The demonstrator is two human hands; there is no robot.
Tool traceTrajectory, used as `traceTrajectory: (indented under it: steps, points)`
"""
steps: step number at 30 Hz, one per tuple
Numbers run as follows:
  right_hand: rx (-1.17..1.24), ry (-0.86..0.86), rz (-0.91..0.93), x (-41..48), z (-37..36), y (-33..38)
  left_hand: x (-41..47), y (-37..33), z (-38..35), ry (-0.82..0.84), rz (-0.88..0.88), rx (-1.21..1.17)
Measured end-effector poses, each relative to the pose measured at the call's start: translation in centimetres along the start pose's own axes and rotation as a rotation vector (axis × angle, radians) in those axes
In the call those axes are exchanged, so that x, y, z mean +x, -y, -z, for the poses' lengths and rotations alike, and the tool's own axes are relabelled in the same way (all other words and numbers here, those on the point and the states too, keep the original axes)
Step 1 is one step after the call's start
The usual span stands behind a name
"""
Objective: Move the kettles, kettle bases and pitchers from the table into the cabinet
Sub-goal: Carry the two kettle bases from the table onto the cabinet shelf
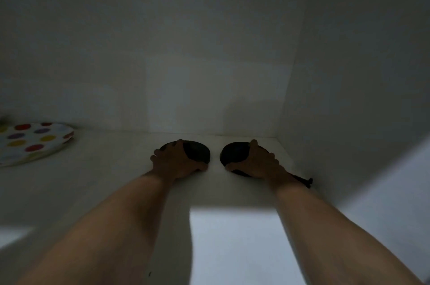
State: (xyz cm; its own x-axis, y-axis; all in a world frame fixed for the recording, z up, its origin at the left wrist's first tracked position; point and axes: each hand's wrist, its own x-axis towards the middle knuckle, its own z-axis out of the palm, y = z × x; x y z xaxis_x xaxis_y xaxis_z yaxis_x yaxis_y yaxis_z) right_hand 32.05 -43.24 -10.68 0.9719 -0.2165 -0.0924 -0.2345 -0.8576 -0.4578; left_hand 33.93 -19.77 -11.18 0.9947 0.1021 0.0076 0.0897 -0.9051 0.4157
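Note:
Both my arms reach deep into a dim white cabinet [349, 75]. My left hand [172, 161] grips a round black kettle base [197, 151] that lies on the shelf near the back wall. My right hand [258, 163] grips a second round black kettle base [232, 153] just to the right of the first, a small gap between them. A black cord and plug [306, 182] trail from the right base toward the cabinet's right wall. No kettles or pitchers are in view.
A white plate with coloured dots [32, 141] lies on the same shelf at the far left. The cabinet's right wall stands close to my right hand. A bright patch of light falls on the shelf front [232, 238] between my forearms.

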Motion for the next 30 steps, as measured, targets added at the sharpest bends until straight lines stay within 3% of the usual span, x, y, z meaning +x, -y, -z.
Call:
traceTrajectory:
  steps: [6,15,21,30]
  points:
    - [-0.006,-0.069,0.042,3.9,-0.5,-1.2,3.3,-1.3,0.1,0.084,0.019,-0.048]
    - [-0.024,-0.098,0.043,8.9,-1.7,-2.6,8.6,-1.3,-2.7,0.082,0.031,-0.012]
    - [-0.053,-0.092,0.048,6.0,-0.5,-1.5,7.3,-2.6,-1.4,0.123,0.021,0.044]
    - [-0.213,-0.148,0.065,-0.4,3.9,-0.1,1.2,-3.6,2.2,0.004,-0.094,0.196]
